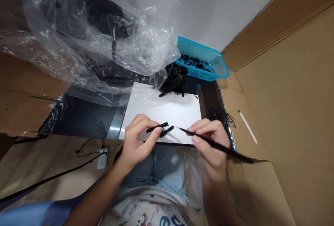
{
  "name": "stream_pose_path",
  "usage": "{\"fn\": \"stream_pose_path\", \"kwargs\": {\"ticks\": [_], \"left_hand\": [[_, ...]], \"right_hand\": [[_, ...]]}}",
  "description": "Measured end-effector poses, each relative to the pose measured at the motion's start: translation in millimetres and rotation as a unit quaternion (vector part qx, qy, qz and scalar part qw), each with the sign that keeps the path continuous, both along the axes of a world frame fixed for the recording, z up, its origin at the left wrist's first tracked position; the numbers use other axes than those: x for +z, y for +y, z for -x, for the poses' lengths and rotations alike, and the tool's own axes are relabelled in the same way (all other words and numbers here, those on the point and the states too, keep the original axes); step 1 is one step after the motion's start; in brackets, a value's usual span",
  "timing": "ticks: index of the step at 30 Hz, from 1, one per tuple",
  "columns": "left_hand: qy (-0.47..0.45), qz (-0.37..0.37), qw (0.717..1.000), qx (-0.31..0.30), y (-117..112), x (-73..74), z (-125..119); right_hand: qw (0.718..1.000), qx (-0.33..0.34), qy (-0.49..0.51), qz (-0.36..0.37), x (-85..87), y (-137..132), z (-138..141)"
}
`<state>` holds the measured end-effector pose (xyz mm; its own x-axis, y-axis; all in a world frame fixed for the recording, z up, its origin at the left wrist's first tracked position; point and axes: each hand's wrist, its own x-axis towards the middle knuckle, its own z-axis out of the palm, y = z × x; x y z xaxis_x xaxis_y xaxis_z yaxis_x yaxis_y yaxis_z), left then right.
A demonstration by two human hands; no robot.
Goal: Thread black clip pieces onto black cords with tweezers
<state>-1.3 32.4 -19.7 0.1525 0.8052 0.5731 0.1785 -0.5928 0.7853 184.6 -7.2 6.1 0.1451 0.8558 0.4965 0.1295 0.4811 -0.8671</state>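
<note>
Over the near part of a white sheet [146, 104], my left hand [139, 137] pinches a short black strip [158, 127] between thumb and fingers. Just beyond the thumb lie small black pieces [167, 131], close to the strip; whether they touch it is hard to tell. My right hand [212, 139] is closed around a slim black tool [216, 145] with a thin, pale pointed tip. That tip points left at the small pieces, a little apart from them. The exact kind of tool is not clear.
A heap of black strips [174, 79] sits at the sheet's far edge, beside a blue basket [223, 68] with black bits. Clear plastic [146, 41] hangs over the left. Black shreds [219, 114] lie at right, near a white stick [247, 127]. Cardboard [292, 90] walls the right side.
</note>
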Motion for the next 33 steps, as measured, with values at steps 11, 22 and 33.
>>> {"fn": "stream_pose_path", "kwargs": {"ticks": [11, 22, 33], "left_hand": [[-0.040, 0.000, 0.998, -0.037, -8.1, 4.8, -0.4], [-0.063, 0.044, 0.994, -0.071, -10.3, 9.0, -0.5], [-0.199, 0.206, 0.935, -0.210, -12.2, 10.0, -3.9]], "right_hand": [[0.997, -0.024, -0.057, -0.055, 3.1, -11.4, 26.2], [1.000, 0.002, -0.010, -0.016, 2.2, -12.7, 24.5], [0.924, 0.097, 0.338, 0.149, -9.9, 5.7, 40.7]]}}
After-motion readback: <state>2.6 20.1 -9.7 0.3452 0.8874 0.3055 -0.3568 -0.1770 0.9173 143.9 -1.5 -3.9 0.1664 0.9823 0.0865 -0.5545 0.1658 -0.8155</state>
